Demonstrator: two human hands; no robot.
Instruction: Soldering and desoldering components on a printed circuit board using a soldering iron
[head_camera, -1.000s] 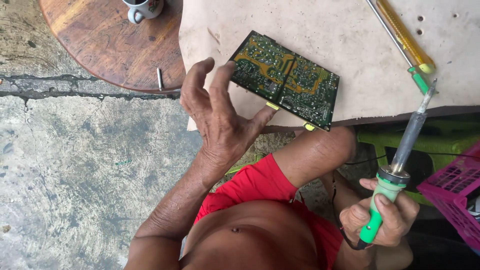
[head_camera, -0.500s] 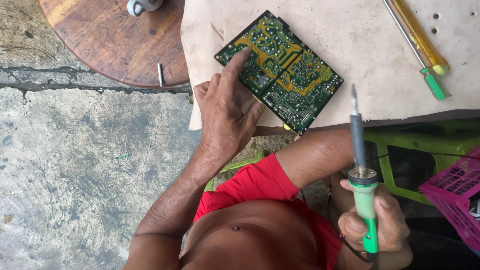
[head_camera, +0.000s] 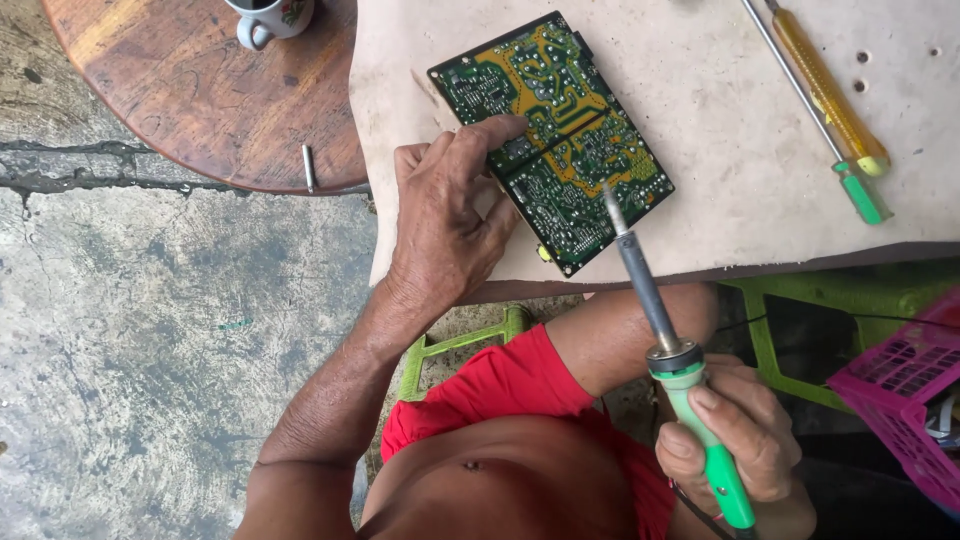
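A green circuit board (head_camera: 560, 130) with yellow-orange tracks lies solder side up on the pale work board (head_camera: 720, 200). My left hand (head_camera: 445, 225) rests flat on the board's left edge, its index finger pressing on the circuit board's middle. My right hand (head_camera: 735, 445) grips the green handle of a soldering iron (head_camera: 660, 330). The iron's metal tip points up and hovers over the lower right part of the circuit board.
Two screwdrivers, one with a yellow handle (head_camera: 825, 90) and one with a green handle (head_camera: 860, 195), lie at the right of the work board. A round wooden table (head_camera: 200, 90) with a mug (head_camera: 270, 18) stands at upper left. At right is a pink crate (head_camera: 905, 390). Concrete floor lies below.
The soldering iron has swung in from the right, its tip now over the circuit board. My left hand has turned the circuit board and now presses flat on it.
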